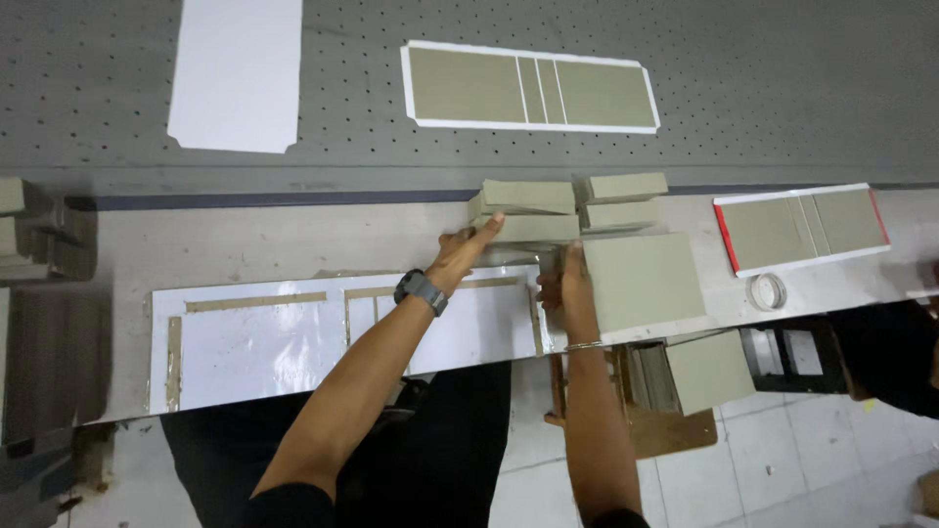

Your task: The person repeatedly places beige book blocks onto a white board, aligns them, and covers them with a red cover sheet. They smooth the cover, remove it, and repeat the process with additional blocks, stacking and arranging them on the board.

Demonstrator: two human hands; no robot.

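Note:
My left hand (462, 252), with a dark watch at its wrist, reaches forward and its fingertips rest against a stack of grey-green board pieces (528, 208) at the back of the workbench. My right hand (567, 284), with a thin bracelet at the wrist, grips the left edge of a large square grey-green board (641, 279) lying flat beside that stack. A second small stack of boards (621, 200) sits just right of the first one.
A white template sheet with taped strips (293, 337) lies at the bench's front edge. Behind lie a white sheet (235, 73) and a covered panel (528, 88) on a perforated table. A red-edged panel (802, 227) and tape roll (768, 290) sit right. Another person's dark sleeve (880, 352) shows at right.

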